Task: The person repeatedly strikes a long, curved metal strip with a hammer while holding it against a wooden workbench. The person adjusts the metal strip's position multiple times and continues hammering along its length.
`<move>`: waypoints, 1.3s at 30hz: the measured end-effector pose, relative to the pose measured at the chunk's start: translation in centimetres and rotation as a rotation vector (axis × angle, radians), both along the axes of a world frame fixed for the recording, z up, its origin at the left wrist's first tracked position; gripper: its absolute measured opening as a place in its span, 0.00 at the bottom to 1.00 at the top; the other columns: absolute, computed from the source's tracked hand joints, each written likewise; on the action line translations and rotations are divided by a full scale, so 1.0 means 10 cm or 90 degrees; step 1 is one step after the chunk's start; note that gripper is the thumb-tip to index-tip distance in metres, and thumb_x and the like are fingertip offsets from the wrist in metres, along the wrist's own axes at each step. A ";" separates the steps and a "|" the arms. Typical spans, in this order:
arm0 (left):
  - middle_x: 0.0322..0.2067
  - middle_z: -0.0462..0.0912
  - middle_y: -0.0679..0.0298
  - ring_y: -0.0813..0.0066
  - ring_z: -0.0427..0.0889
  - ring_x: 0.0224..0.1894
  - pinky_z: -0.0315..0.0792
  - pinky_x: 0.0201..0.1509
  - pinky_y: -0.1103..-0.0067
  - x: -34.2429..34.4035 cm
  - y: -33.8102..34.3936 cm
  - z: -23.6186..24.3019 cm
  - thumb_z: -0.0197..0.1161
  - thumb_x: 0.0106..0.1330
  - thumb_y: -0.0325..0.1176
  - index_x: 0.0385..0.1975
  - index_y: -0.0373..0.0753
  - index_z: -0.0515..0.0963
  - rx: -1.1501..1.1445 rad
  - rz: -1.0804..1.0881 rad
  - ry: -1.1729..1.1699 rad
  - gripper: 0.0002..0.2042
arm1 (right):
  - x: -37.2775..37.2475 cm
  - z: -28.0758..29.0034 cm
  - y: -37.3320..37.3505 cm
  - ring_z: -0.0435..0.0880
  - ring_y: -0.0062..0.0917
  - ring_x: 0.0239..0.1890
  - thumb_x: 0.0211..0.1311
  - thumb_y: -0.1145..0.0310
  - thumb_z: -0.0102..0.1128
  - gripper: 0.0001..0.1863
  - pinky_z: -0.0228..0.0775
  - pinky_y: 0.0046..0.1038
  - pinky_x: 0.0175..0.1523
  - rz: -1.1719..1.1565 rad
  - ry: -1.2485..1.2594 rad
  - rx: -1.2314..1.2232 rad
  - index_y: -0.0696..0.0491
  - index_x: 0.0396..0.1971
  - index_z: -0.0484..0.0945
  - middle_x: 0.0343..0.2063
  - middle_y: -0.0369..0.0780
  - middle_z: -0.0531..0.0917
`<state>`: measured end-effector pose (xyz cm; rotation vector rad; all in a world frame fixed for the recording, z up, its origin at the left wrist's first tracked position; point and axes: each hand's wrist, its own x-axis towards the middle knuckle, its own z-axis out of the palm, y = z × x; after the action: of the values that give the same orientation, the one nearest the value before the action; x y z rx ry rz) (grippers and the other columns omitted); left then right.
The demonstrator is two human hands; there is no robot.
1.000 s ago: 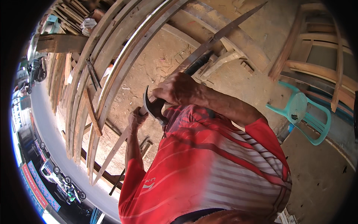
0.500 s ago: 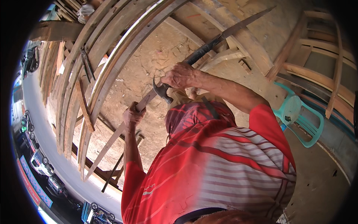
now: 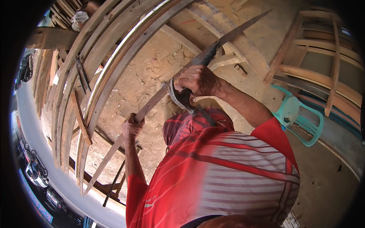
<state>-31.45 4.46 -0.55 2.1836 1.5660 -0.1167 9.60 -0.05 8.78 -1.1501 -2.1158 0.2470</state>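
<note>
A long, narrow wooden strip (image 3: 151,103) runs diagonally from the lower left to the upper right in front of me. My left hand (image 3: 132,126) is closed around it at its lower part. Farther up, my right hand (image 3: 199,80) grips a claw hammer close to its head. The dark hammer head (image 3: 183,99) points toward my body, its curved claw beside the strip. Beyond my fist, the hammer's black handle (image 3: 209,56) sticks out over the strip. Whether the right fingers also touch the strip is hidden.
Long wooden beams (image 3: 104,72) curve across the left, with pincers (image 3: 81,72) hanging on them and a short slat (image 3: 80,118) leaning there. Wood frames (image 3: 315,72) and a turquoise plastic chair (image 3: 300,117) stand at right. Nails or chips litter the ground (image 3: 152,68).
The hammer head has turned and shifted right, toward my body, with my right hand. My left hand keeps its hold on the strip. The whole view has shifted slightly.
</note>
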 end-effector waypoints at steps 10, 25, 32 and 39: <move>0.27 0.87 0.57 0.50 0.88 0.32 0.80 0.37 0.61 -0.02 0.07 -0.06 0.73 0.56 0.52 0.35 0.47 0.82 0.050 -0.020 0.022 0.17 | -0.14 -0.79 -0.32 0.83 0.26 0.22 0.55 0.62 0.60 0.07 0.76 0.31 0.28 0.093 -0.219 0.011 0.45 0.21 0.74 0.19 0.34 0.78; 0.29 0.87 0.57 0.49 0.87 0.33 0.80 0.37 0.59 -0.01 0.06 -0.07 0.73 0.55 0.51 0.34 0.47 0.80 0.042 -0.030 0.034 0.17 | -0.09 -0.63 -0.15 0.86 0.28 0.25 0.49 0.65 0.65 0.06 0.76 0.33 0.30 0.017 -0.137 -0.013 0.48 0.26 0.77 0.18 0.35 0.79; 0.26 0.86 0.56 0.48 0.87 0.30 0.80 0.34 0.60 -0.05 0.02 -0.09 0.73 0.55 0.50 0.33 0.46 0.80 0.050 -0.031 0.009 0.16 | 0.05 -0.41 -0.23 0.83 0.28 0.23 0.59 0.64 0.62 0.08 0.73 0.31 0.28 0.001 -0.118 0.013 0.49 0.25 0.75 0.19 0.36 0.78; 0.26 0.86 0.57 0.48 0.86 0.29 0.79 0.33 0.60 -0.06 0.04 -0.10 0.74 0.55 0.49 0.33 0.46 0.80 0.051 -0.036 0.012 0.16 | 0.51 0.14 -0.12 0.77 0.36 0.18 0.53 0.75 0.74 0.15 0.68 0.39 0.26 -0.124 0.121 0.068 0.52 0.25 0.71 0.18 0.39 0.75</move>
<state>-32.06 4.85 -1.60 2.2960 1.5452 -0.0937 14.71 -1.23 10.22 -1.2098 -1.8168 0.1452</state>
